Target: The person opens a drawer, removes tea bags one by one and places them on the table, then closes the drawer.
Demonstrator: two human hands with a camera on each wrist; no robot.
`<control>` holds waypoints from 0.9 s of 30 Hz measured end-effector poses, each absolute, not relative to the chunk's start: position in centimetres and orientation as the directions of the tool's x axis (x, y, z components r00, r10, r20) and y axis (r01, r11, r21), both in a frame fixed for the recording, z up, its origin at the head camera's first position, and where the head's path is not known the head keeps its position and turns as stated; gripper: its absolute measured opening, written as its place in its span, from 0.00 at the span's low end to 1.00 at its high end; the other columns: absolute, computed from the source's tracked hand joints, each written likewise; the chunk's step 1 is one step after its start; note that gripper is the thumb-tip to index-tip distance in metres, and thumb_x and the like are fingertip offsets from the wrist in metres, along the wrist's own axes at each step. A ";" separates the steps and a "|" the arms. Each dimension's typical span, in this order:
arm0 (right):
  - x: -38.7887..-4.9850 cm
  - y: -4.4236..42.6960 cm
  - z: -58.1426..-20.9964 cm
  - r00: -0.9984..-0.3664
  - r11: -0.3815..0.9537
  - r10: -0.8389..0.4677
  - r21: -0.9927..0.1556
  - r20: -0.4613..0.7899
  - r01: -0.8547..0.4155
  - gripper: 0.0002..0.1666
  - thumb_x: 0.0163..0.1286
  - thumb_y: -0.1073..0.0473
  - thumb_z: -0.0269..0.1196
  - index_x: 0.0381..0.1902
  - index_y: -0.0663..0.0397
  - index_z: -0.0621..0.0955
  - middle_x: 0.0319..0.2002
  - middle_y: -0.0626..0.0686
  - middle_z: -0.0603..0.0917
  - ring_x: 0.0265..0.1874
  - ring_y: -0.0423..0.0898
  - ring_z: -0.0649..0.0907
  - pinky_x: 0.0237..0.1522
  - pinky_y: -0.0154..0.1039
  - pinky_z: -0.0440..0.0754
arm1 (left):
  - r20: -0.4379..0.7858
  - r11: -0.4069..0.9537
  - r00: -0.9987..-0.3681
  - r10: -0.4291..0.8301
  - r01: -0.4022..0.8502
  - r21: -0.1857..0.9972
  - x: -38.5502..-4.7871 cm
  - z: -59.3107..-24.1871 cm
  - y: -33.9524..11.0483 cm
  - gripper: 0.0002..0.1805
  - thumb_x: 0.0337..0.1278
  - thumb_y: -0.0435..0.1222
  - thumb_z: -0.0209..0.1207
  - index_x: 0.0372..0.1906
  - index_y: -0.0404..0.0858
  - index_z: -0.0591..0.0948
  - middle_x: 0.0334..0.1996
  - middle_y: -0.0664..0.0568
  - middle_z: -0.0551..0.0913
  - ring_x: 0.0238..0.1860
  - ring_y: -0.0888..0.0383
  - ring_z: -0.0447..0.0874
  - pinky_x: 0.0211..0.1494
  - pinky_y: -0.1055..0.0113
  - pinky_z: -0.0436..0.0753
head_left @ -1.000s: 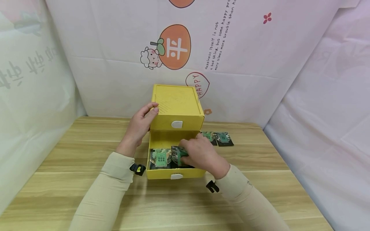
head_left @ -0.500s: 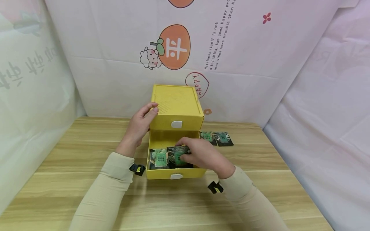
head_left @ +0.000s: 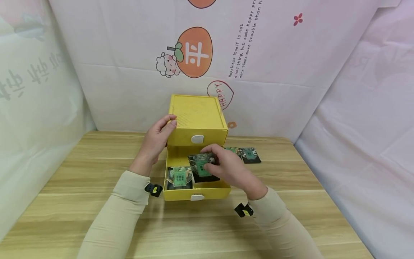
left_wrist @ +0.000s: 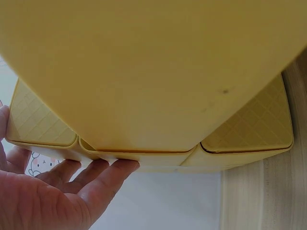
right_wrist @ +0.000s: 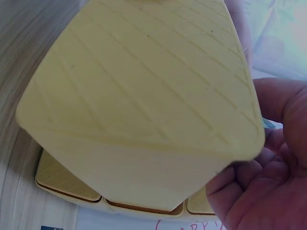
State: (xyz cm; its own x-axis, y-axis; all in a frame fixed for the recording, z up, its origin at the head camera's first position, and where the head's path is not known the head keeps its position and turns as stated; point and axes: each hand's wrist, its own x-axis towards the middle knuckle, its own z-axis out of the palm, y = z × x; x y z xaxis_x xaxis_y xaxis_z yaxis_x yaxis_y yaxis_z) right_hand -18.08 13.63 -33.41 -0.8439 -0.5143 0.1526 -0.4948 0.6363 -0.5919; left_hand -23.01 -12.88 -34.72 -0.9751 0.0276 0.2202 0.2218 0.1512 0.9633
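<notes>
A two-tier yellow drawer box [head_left: 197,111] stands on the table, its lower drawer [head_left: 197,194] pulled out. My left hand [head_left: 157,138] holds the box at its upper left edge, thumb and a finger over the top; other fingers lie along the side in the left wrist view. My right hand [head_left: 231,167] pinches a black and green tea sachet [head_left: 203,169], tilted above the right half of the drawer. Another such sachet [head_left: 179,177] lies in the drawer's left half. In the right wrist view, the drawer front [right_wrist: 144,81] stands beside my right hand and the held sachet is almost wholly hidden.
Two similar sachets lie on the table right of the box; the farther right one [head_left: 250,155] shows fully, while my right hand partly covers the other. The upper drawer [head_left: 198,137] is closed. White printed cloth [head_left: 271,108] hangs behind and at both sides.
My right hand has pulled the right sachet up out of its place in the drawer, raising and tilting it. My left hand stays on the box.
</notes>
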 end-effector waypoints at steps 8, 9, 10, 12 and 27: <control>-18.1 14.2 -33.0 -0.858 0.580 -0.452 -0.650 0.246 -0.492 0.17 0.73 0.59 0.69 0.57 0.51 0.81 0.31 0.49 0.78 0.29 0.45 0.76 0.28 0.36 0.74 | 0.220 0.151 -0.975 0.028 0.222 0.963 -23.0 -34.7 -12.8 0.32 0.72 0.65 0.53 0.73 0.56 0.74 0.70 0.55 0.75 0.56 0.52 0.71 0.44 0.55 0.72; -18.1 14.3 -33.0 -0.859 0.576 -0.444 -0.653 0.255 -0.491 0.15 0.73 0.59 0.69 0.55 0.51 0.81 0.31 0.49 0.78 0.28 0.45 0.76 0.28 0.36 0.74 | 0.220 0.151 -0.975 0.029 0.222 0.963 -23.0 -34.7 -12.8 0.32 0.72 0.65 0.53 0.73 0.56 0.74 0.71 0.55 0.75 0.56 0.51 0.71 0.44 0.55 0.72; -18.1 14.4 -32.9 -0.860 0.572 -0.436 -0.657 0.263 -0.491 0.15 0.73 0.59 0.69 0.54 0.52 0.81 0.31 0.49 0.78 0.29 0.45 0.76 0.28 0.36 0.74 | 0.220 0.151 -0.975 0.029 0.222 0.963 -23.0 -34.7 -12.8 0.32 0.72 0.65 0.53 0.73 0.56 0.74 0.71 0.55 0.75 0.56 0.51 0.71 0.45 0.55 0.73; -18.1 14.5 -32.8 -0.867 0.568 -0.417 -0.666 0.274 -0.484 0.13 0.73 0.59 0.69 0.53 0.53 0.81 0.31 0.49 0.79 0.29 0.45 0.76 0.28 0.35 0.73 | 0.219 0.150 -0.975 0.030 0.221 0.964 -22.9 -34.7 -12.8 0.32 0.72 0.65 0.53 0.73 0.56 0.74 0.71 0.55 0.74 0.56 0.51 0.71 0.45 0.54 0.73; -18.5 16.2 -32.1 -0.916 0.459 -0.245 -0.794 0.319 -0.399 0.16 0.78 0.55 0.64 0.57 0.57 0.80 0.42 0.56 0.87 0.36 0.49 0.83 0.38 0.37 0.86 | 0.222 0.150 -0.975 0.027 0.224 0.963 -23.0 -34.8 -12.8 0.31 0.73 0.64 0.53 0.73 0.55 0.74 0.69 0.54 0.75 0.52 0.52 0.71 0.41 0.57 0.70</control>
